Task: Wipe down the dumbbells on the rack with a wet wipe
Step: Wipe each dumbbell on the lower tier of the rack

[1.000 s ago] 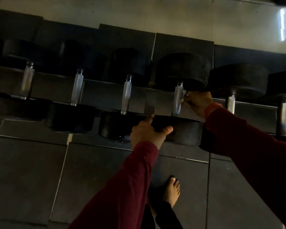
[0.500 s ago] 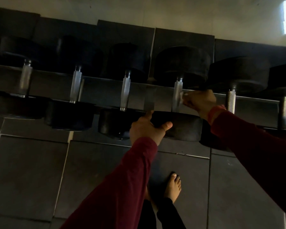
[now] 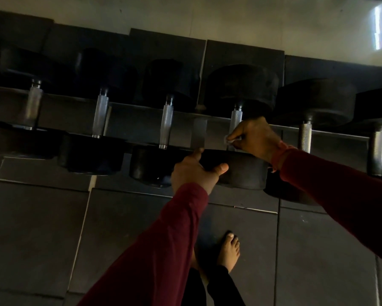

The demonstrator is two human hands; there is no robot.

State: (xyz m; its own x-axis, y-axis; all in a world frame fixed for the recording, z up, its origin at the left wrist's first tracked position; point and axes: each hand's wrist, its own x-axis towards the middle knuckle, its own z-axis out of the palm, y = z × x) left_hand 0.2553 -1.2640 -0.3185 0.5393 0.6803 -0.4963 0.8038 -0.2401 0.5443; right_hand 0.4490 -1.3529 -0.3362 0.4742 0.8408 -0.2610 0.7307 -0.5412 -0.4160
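left hand gripping, right hand pinching

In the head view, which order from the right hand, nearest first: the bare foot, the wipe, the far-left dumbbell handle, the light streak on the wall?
1. Wipe: pinched in the right hand.
2. Foot: below, on the floor.
3. Light streak: upper right.
4. Far-left handle: far left on the rack.
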